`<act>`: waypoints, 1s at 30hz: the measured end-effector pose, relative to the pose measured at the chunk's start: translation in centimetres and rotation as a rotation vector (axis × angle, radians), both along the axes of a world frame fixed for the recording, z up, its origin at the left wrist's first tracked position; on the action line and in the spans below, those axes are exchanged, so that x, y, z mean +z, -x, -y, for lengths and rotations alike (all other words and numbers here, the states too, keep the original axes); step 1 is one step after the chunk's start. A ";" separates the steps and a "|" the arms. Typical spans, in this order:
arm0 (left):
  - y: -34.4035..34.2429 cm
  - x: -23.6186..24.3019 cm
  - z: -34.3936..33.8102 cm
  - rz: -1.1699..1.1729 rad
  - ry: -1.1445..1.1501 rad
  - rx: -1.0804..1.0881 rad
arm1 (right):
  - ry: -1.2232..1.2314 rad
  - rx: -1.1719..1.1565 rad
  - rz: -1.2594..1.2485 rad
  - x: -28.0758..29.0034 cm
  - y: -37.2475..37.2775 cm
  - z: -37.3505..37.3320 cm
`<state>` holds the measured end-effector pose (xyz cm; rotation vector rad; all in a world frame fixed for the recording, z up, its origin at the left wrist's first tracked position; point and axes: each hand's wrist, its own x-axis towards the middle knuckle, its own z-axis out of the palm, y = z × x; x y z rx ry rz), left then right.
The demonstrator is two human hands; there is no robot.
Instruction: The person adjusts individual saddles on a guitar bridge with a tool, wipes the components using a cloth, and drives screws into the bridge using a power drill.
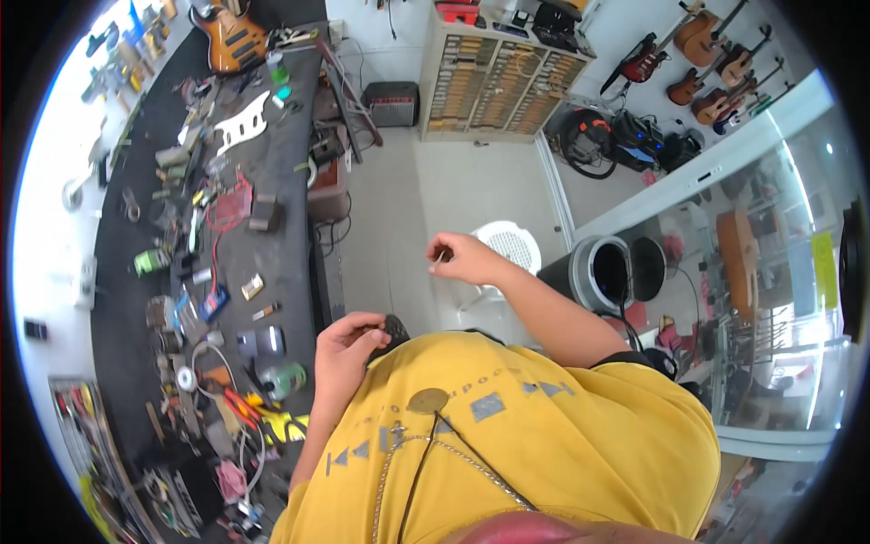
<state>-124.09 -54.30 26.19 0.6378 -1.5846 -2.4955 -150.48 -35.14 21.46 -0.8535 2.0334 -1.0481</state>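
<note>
Head view of two bare hands above a pale floor, beside a black-topped workbench. Centre: right hand, with fingers curled toward thumb around a small, thin, pale piece, too small to identify, at the fingertips. Lower left of it: left hand, half-closed, with thumb near bent fingers, close to the yellow T-shirt; impossible to tell whether gripping anything. Partly behind the right forearm: white perforated stool. On the workbench: sunburst electric guitar, white pickguard and orange-handled pliers among scattered small parts. Farther off: many-drawered cabinet, guitar amplifier and wall-hung guitars.
</note>
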 end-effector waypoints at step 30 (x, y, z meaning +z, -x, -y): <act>54.4 0.9 1.3 0.250 0.137 1.048 | -0.997 -0.224 -0.732 -0.6 107.3 5.1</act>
